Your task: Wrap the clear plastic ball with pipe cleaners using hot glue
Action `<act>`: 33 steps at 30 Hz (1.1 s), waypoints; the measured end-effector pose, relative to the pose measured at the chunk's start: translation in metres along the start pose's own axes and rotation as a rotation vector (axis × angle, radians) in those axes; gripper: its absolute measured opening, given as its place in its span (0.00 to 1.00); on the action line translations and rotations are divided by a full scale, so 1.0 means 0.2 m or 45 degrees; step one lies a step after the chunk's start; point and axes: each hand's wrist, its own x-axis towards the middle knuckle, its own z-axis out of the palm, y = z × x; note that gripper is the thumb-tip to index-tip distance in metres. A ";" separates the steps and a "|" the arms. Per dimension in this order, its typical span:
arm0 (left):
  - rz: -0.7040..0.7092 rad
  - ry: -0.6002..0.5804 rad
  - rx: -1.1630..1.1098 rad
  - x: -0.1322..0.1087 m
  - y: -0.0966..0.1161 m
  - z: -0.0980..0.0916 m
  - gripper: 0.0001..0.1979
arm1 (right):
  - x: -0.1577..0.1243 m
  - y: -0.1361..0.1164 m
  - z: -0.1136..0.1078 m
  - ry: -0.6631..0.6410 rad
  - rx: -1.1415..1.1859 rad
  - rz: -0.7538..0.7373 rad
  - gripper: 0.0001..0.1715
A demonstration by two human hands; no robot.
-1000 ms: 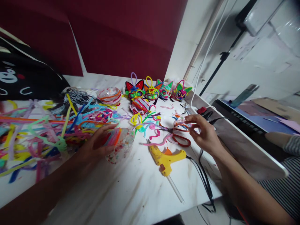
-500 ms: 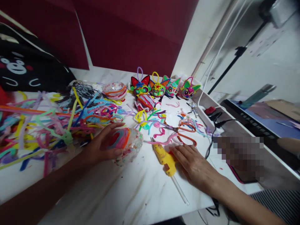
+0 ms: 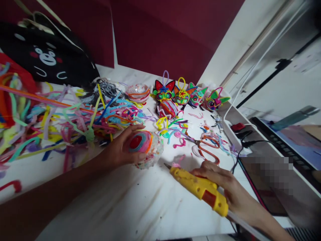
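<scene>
My left hand [image 3: 125,149] is closed around the left side of a clear ball [image 3: 152,152] partly wrapped in pink, orange, red and blue pipe cleaners. My right hand [image 3: 223,184] grips a yellow hot glue gun [image 3: 195,184], its nozzle pointing left at the ball but apart from it. A clear glue stick [image 3: 245,226] sticks out of the gun's back. Just beyond the gun lie orange-handled scissors [image 3: 202,144]. A short pink pipe cleaner piece [image 3: 178,162] is near the nozzle. Part of the right fingers is hidden behind the gun.
Piled pipe cleaners [image 3: 75,127] cover the left of the table. Several cat-faced ornaments [image 3: 164,92] stand at the back, beside a striped bowl-like half shell [image 3: 137,93] and another wrapped ball [image 3: 167,109]. A black bag [image 3: 50,60] is back left; a phone [image 3: 263,187] and cables lie right.
My right hand has taken hold of the glue gun, lifted it and turned its nozzle toward the ball. My left hand still holds the ball. The view has shifted left.
</scene>
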 end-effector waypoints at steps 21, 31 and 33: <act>0.020 -0.050 0.017 0.00 -0.04 -0.01 0.39 | 0.07 -0.04 0.08 0.174 0.764 0.232 0.08; -0.003 -0.069 0.107 0.00 -0.02 -0.01 0.43 | 0.12 -0.10 0.17 0.217 0.522 -0.010 0.11; 0.003 -0.082 0.096 0.00 -0.02 0.00 0.43 | 0.12 -0.10 0.17 0.219 0.469 -0.052 0.14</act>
